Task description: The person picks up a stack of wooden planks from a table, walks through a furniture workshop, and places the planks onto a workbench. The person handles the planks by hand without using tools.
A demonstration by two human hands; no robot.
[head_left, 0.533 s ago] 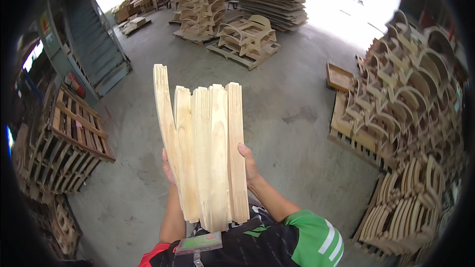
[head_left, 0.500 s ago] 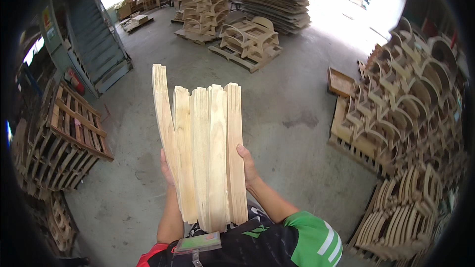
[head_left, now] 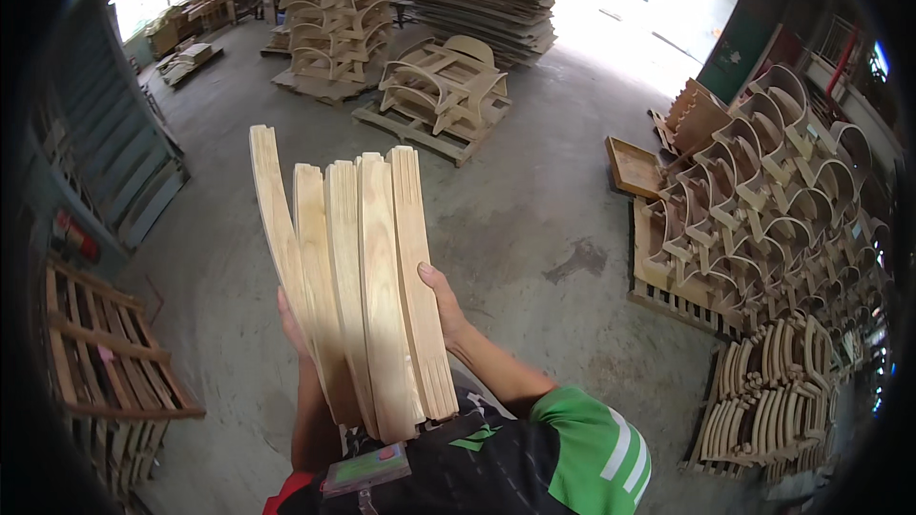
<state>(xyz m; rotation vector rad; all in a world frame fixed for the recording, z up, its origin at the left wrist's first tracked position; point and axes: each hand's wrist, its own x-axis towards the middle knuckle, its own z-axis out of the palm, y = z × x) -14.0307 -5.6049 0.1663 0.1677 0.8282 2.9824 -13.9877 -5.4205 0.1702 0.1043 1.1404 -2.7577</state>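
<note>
A bundle of pale, slightly curved wooden slats (head_left: 377,277) is held in front of my body, the pieces standing side by side with their lower ends near my chest. My left hand (head_left: 292,322) grips the bundle at its left side, its fingers mostly hidden behind the wood. On the other side, my right hand (head_left: 444,303) presses against the outer slat, thumb on the front edge. The leftmost slat leans outward at the top and rises higher than the others.
Pallets with curved wooden frames (head_left: 763,191) fill the right, with stacked curved slats (head_left: 768,391) nearer. Ahead stand a low pallet of frames (head_left: 444,91), a taller frame stack (head_left: 336,24) and piled sheets (head_left: 477,0). Empty pallets (head_left: 119,343) and a blue-grey staircase (head_left: 105,114) are at left.
The surroundings have shifted leftward and turned in view, as my head or body has moved. The bundle sits further left in the picture, still in both hands.
</note>
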